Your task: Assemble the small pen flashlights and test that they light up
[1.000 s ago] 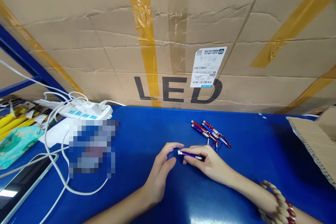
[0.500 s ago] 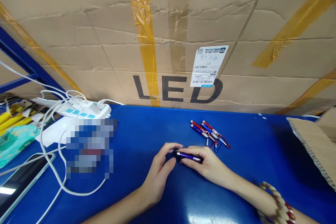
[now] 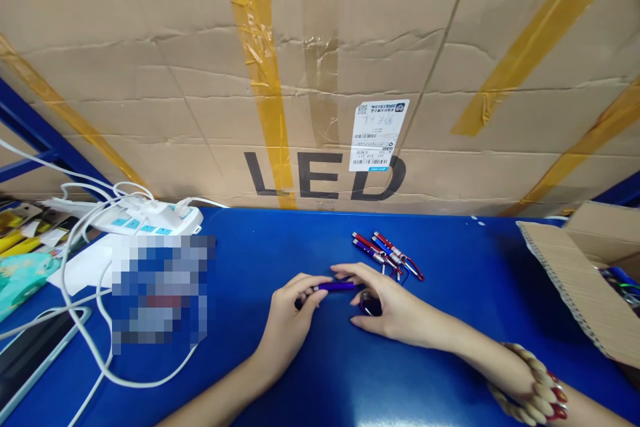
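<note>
My left hand (image 3: 293,310) pinches one end of a small purple keychain penlight (image 3: 337,286) between thumb and fingers. Curved around the penlight's other end, my right hand (image 3: 387,300) has its thumb and fingers apart. A dark shiny piece (image 3: 371,304), perhaps the penlight's clip, shows within the right hand's curve; whether the hand touches it I cannot tell. Just beyond the right hand, several similar penlights (image 3: 385,253) in red, blue and purple lie on the blue table (image 3: 280,247), with carabiner clips at their near ends.
A large taped cardboard box (image 3: 200,80) stands along the back. On the left are a white power strip (image 3: 145,220), looping white cables (image 3: 145,383), a phone (image 3: 35,360) and a pixelated patch. An open carton (image 3: 575,287) with small items stands at the right.
The penlight has passed from my right hand's grip into my left hand's pinch. My right fingers have spread apart. The view has shifted slightly to the right.
</note>
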`<state>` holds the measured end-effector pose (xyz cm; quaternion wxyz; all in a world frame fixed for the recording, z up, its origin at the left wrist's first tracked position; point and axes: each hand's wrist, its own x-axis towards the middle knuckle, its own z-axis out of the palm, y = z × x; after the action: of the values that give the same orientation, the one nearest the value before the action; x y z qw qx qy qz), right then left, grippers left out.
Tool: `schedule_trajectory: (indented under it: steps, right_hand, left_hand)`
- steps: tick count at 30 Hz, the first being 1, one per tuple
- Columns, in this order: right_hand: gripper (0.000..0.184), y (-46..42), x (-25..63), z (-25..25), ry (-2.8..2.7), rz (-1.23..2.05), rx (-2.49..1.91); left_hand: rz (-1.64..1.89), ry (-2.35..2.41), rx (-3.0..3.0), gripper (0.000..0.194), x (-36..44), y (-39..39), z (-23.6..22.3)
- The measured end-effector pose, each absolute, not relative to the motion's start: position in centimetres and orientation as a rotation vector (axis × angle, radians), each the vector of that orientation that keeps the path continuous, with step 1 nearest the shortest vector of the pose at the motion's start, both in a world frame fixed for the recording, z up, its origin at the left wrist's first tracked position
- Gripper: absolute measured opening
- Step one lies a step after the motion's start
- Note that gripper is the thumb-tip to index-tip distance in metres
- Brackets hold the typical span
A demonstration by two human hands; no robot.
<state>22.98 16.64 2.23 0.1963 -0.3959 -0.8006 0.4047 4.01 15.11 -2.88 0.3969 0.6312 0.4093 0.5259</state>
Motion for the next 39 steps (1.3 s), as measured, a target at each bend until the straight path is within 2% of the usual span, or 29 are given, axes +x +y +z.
schedule_trajectory:
  steps: [2,4,8,11,15,19,24,27,33,39]
  right_hand:
    - [0.069,16.9,23.4,2.6,-2.322,1.011,-1.094]
    - [0.065,17.2,23.9,3.1,-2.403,0.806,-1.115]
    - [0.040,17.4,24.5,4.2,-2.530,0.486,-1.372]
    - [0.022,17.1,24.5,4.6,-2.573,0.479,-1.538]
    - [0.010,17.1,24.3,4.1,-2.558,0.533,-1.445]
    - [0.013,17.3,24.1,3.7,-2.416,0.623,-1.308]
    - [0.025,17.1,23.7,4.0,-2.070,0.844,-1.156]
    - [0.027,17.2,23.7,4.3,-1.937,0.948,-1.140]
    - [0.029,17.1,23.7,4.8,-1.942,0.924,-1.183]
    - [0.033,17.1,23.5,4.6,-1.829,1.168,-1.242]
  left_hand:
    - [1.369,0.984,1.444,0.020,4.0,15.3,-2.9]
    - [1.382,0.901,1.289,0.026,4.1,15.5,-2.8]
    - [1.335,0.686,0.992,0.039,4.3,15.6,-2.3]
    - [1.203,0.545,0.698,0.044,4.3,15.4,-2.0]
    - [1.078,0.478,0.545,0.037,4.2,15.1,-1.8]
    - [1.018,0.368,0.693,0.033,4.0,14.8,-1.7]
    - [0.925,0.238,0.820,0.041,4.1,14.6,-1.6]
    - [0.908,0.272,0.876,0.035,4.4,14.5,-1.6]
    - [0.907,0.405,1.053,0.021,5.0,13.9,-1.8]
    - [0.964,0.536,1.289,0.011,5.0,13.2,-1.7]
